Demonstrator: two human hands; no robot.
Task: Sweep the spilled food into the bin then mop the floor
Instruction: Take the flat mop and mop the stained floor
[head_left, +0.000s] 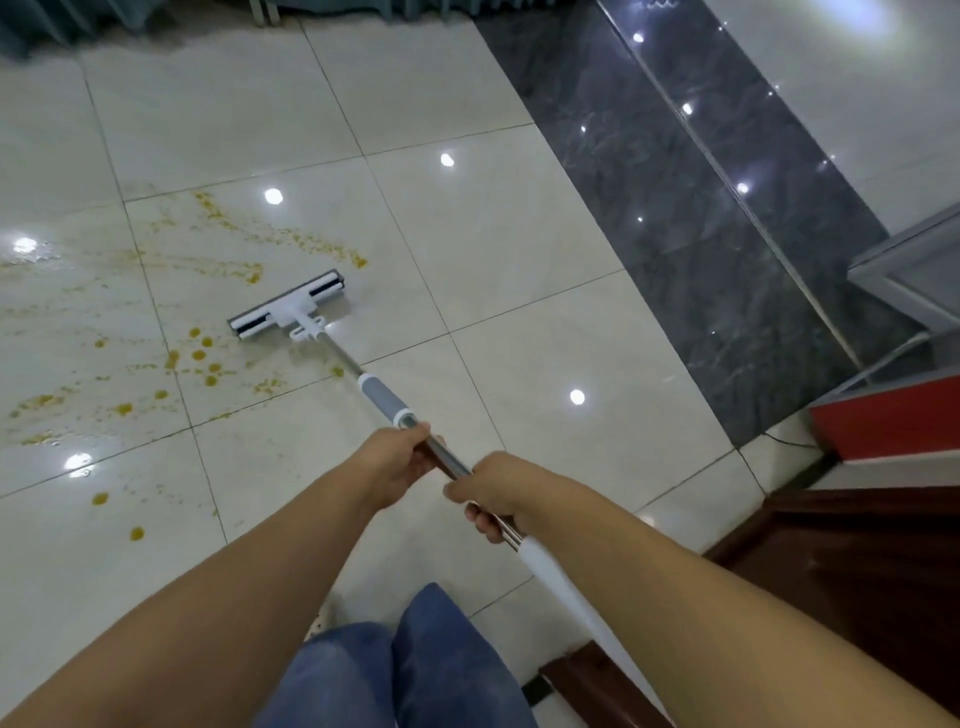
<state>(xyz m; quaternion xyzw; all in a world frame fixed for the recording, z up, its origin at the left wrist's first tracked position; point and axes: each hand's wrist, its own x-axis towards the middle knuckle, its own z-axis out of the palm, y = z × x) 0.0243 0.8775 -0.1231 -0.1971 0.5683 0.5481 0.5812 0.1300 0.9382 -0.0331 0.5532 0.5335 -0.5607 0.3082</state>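
Because the mop is a long, stiff metal pole with a flat, light-looking head, it should handle easily when taken mid-shaft, as now: the left hand curls round the bare steel just below the grey sleeve, and the right hand wraps it close behind. Its long axis runs from lower right to upper left, with the head flat on the glossy floor, pointing into the yellow spill just beside it.

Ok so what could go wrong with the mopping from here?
The mop rests at the edge of the orange splatter, so strokes may just smear it wider over the pale tiles. The tiles at left look wet and glossy, so stepping there could mean a slip.
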